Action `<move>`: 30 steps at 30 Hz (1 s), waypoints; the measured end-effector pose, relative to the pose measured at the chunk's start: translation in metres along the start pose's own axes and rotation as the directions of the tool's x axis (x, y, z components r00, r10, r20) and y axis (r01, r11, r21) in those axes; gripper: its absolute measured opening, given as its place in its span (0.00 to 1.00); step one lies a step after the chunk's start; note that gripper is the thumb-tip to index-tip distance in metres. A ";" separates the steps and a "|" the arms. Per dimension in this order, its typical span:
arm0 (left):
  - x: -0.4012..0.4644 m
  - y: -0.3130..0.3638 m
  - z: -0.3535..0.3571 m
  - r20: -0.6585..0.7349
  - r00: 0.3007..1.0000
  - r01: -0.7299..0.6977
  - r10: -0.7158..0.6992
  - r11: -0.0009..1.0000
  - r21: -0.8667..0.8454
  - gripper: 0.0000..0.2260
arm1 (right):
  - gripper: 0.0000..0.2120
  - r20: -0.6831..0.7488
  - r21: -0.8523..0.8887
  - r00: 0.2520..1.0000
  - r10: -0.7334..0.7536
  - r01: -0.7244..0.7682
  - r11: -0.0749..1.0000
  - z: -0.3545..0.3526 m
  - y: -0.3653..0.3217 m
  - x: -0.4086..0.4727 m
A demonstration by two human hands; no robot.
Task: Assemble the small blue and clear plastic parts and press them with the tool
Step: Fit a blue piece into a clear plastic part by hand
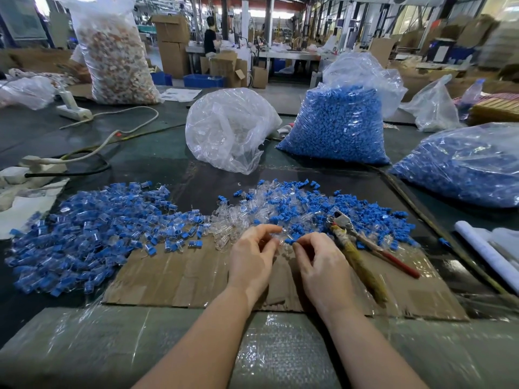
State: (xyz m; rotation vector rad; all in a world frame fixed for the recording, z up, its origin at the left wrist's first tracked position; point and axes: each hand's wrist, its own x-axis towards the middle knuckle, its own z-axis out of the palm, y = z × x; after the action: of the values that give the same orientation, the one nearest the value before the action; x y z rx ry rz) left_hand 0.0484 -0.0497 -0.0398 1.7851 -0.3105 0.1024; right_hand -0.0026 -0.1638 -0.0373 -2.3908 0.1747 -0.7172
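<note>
left hand (pixel 254 256) pinches a clear part (pixel 276 242), right hand (pixel 320 262) a blue part (pixel 289 241), over cardboard (pixel 182 279); factory behind.

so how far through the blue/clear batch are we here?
Done: a large pile of joined pieces lies at left. In hand: left hand pinches a clear part, right hand a blue part, not yet pressed; the pliers lie untouched. Left: the loose mixed heap and two bags of blue parts.

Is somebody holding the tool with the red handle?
No, the tool lies on the cardboard beside the right hand, while both hands pinch small parts.
</note>
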 end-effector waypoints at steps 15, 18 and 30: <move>0.000 0.001 0.001 0.057 0.998 0.003 -0.006 0.999 0.042 0.13 | 0.06 0.028 -0.036 0.999 -0.031 0.032 0.999 0.003 0.003 0.001; -0.001 0.002 0.000 0.077 0.997 -0.010 0.005 0.998 0.064 0.12 | 0.07 0.033 -0.053 0.999 -0.027 0.028 0.998 0.004 0.003 0.001; -0.001 0.002 0.001 0.134 0.991 -0.010 0.001 0.997 0.070 0.10 | 0.07 0.038 -0.118 0.999 0.012 -0.007 0.993 0.005 0.002 0.002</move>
State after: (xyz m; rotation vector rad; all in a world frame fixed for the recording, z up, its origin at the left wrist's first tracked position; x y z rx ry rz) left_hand 0.0471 -0.0505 -0.0387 1.8655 -0.4127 -0.0027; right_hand 0.0018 -0.1630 -0.0414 -2.5121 0.2181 -0.6731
